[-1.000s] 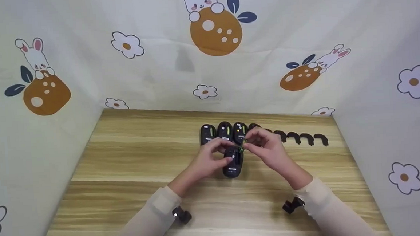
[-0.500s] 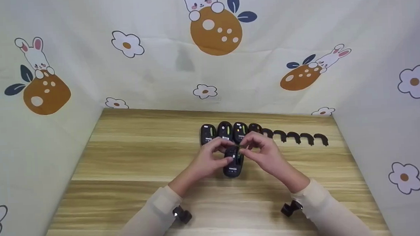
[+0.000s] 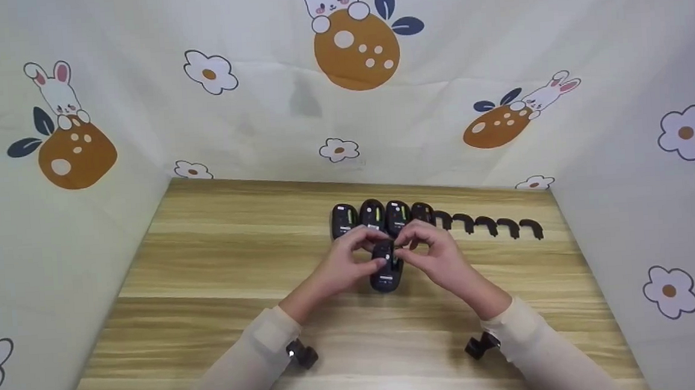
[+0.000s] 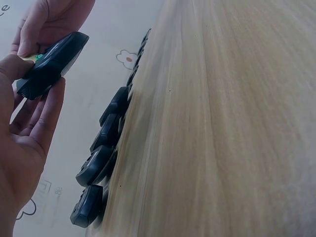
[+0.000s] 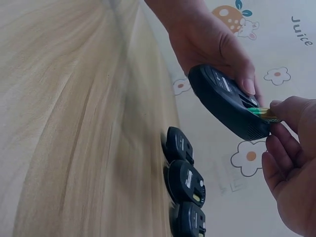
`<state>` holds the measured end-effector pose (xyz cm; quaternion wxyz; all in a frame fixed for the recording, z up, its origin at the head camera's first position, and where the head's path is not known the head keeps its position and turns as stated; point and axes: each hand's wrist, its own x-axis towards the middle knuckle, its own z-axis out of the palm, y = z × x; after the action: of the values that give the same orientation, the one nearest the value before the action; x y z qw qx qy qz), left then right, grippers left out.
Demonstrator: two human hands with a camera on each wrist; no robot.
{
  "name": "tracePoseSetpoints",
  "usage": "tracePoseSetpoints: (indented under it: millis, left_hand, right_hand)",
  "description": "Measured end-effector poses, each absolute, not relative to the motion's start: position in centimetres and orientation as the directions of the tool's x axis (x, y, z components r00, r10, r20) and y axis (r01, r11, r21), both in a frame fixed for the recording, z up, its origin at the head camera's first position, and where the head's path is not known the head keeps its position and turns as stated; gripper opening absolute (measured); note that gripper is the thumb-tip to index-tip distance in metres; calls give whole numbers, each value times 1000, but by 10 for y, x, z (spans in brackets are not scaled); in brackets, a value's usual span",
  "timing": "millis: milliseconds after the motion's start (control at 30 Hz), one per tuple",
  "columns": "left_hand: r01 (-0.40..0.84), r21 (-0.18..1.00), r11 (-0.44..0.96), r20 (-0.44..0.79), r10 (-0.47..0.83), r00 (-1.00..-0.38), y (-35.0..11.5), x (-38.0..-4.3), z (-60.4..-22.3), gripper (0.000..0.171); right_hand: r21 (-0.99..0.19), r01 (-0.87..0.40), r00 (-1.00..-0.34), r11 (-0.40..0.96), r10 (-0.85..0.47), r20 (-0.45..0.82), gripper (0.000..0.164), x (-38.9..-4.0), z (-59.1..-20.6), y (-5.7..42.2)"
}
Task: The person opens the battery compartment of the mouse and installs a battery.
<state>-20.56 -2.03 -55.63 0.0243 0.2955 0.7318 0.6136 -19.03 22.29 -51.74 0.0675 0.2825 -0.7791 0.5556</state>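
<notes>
A black computer mouse (image 3: 386,282), underside up with its battery slot showing, is gripped by my left hand (image 3: 346,267), whose thumb lies on the underside. My right hand (image 3: 441,254) pinches a green-and-gold battery (image 5: 265,114) between thumb and fingers. In the right wrist view the battery lies partly inside the slot of the mouse (image 5: 219,98), its gold end under the right fingertips. The left wrist view shows the mouse (image 4: 52,64) held above the tabletop from the side, with only a sliver of the battery (image 4: 33,58) visible between the hands.
Behind the hands, several mice (image 3: 344,220) lie underside up in a row; three show yellow-green batteries in their slots. To their right continues a line of several curved black covers (image 3: 508,228). The wooden table (image 3: 218,257) meets patterned cloth walls (image 3: 258,122).
My right hand has moved slightly left to the mouse, bringing the battery from beside the slot into it. My left hand and the mouse have barely moved.
</notes>
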Motion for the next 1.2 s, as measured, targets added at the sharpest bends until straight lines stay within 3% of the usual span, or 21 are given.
tracePoseSetpoints:
  millis: [233,667,1200]
  left_hand:
    - [418,907,53,354,443,-824,-20,-207,-557,41]
    - [426,904,11,384,415,-825,-17,-206,-557,40]
    - [430,903,22,382,417,-824,-15,-206,-559,41]
  right_hand:
    - [-840,-493,-846,224,-350,403,14,-188,-521,222]
    - [-957,-280,-930,69,-269,253,6,-181,-528,212]
    - [-951,-304,-927,51,-244,284,15,-179,-530,210]
